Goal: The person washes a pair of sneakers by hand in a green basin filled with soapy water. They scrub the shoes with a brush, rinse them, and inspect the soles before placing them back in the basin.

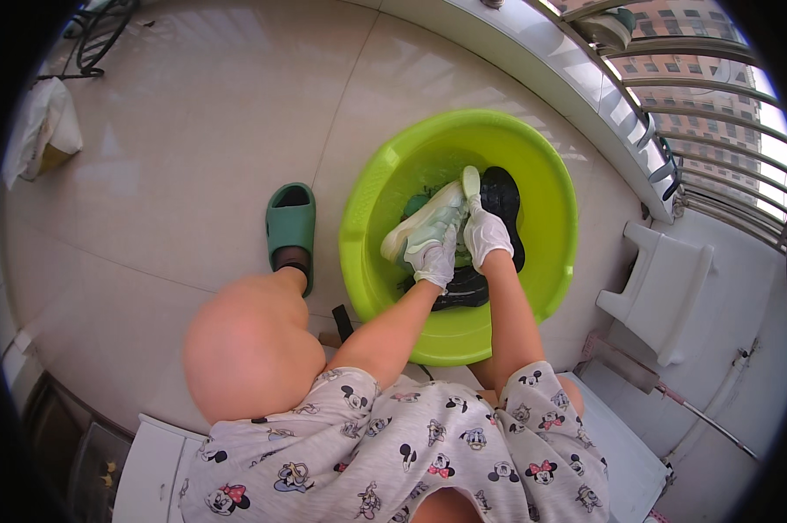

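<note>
A pale green and white sneaker [426, 225] is held slanted over a lime-green plastic tub [544, 176]. My left hand [434, 260], in a thin white glove, grips the sneaker around its heel and opening. My right hand [487, 236], gloved alike, holds a pale tool with a rounded end [472, 180], perhaps a brush, against the sneaker's side; its other end is hidden. Under and beside my hands lie a black shoe [501, 189], sole up, and another black piece of footwear [464, 291]. Part of a teal item [414, 205] shows behind the sneaker. There is water in the tub.
A green slide sandal [291, 219] is on my foot left of the tub. To the right are a white plastic stool [661, 287] and a long-handled mop [707, 418]. Metal railings [707, 82] hold another shoe [606, 29]. A white plastic bag [50, 127] sits far left.
</note>
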